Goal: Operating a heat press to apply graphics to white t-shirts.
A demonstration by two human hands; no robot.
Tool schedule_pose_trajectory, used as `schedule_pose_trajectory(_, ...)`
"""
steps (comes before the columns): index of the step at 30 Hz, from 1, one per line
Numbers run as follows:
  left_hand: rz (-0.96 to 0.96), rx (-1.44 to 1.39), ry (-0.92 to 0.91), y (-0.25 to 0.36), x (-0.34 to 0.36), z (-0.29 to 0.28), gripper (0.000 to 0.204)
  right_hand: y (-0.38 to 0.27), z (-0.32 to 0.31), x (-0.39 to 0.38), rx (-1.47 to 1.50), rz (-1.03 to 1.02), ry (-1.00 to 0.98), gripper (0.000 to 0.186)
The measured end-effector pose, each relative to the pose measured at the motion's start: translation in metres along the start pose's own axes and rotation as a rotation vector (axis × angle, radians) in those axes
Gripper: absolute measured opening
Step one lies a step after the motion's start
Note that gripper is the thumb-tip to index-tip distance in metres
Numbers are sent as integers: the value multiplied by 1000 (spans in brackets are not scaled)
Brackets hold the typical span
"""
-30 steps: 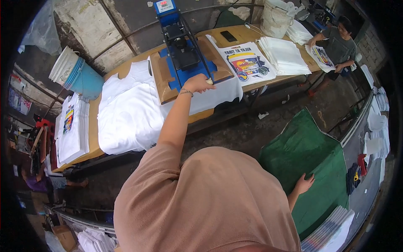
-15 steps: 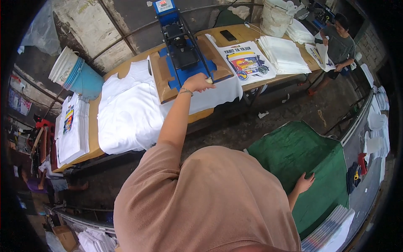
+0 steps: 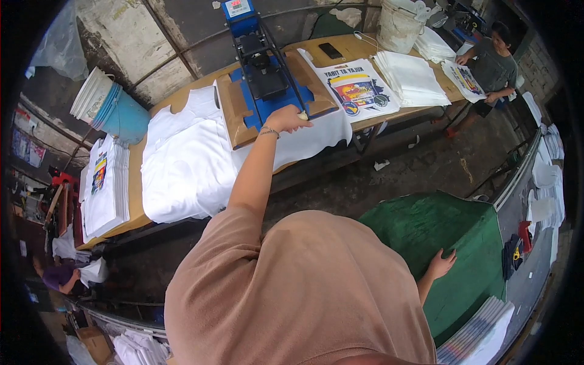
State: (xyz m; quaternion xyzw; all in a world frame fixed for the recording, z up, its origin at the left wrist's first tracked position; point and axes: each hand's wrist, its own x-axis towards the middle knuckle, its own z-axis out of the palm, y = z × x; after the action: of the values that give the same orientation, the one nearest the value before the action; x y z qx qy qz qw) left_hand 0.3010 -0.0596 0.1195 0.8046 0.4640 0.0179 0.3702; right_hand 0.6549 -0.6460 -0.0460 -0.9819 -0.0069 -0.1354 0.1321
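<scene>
My left hand [image 3: 289,120] is closed around the front handle of a blue and black heat press [image 3: 266,79]. A pale bit of the grip shows by my fingers. Beneath the press lies a brown-covered board [image 3: 234,115], with white fabric [image 3: 292,146] hanging out over the table's front edge. What lies under the board's cover is hidden. Down at the right, my right hand [image 3: 442,264] rests on a green cloth [image 3: 456,225], its fingers stretched out and holding nothing.
Left of the press lie a white shirt [image 3: 182,158] and a stack of printed white shirts [image 3: 106,188] beside a blue bucket [image 3: 125,118]. To the right are a printed shirt [image 3: 359,91], a phone [image 3: 330,51] and a white pile [image 3: 410,79]. A person [image 3: 496,67] handles a printed piece [image 3: 464,80].
Both my hands stay put. The green cloth's far edge has shifted. The person at right has spread the printed piece flatter; the person at lower left has moved and carries something white.
</scene>
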Motion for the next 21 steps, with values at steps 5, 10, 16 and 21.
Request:
schedule_pose_trajectory(5,9,9,2,0,0,0,45,0,0,0,-3,9,-6,58)
schedule_pose_trajectory(10,18,-12,2,-2,1,0,44,0,0,0,7,8,-4,58)
schedule_pose_trajectory(16,11,-7,9,-1,0,1,44,0,0,-1,7,9,2,57)
schedule_pose_trajectory(21,4,-8,11,1,-2,0,45,0,0,0,4,-3,13,57)
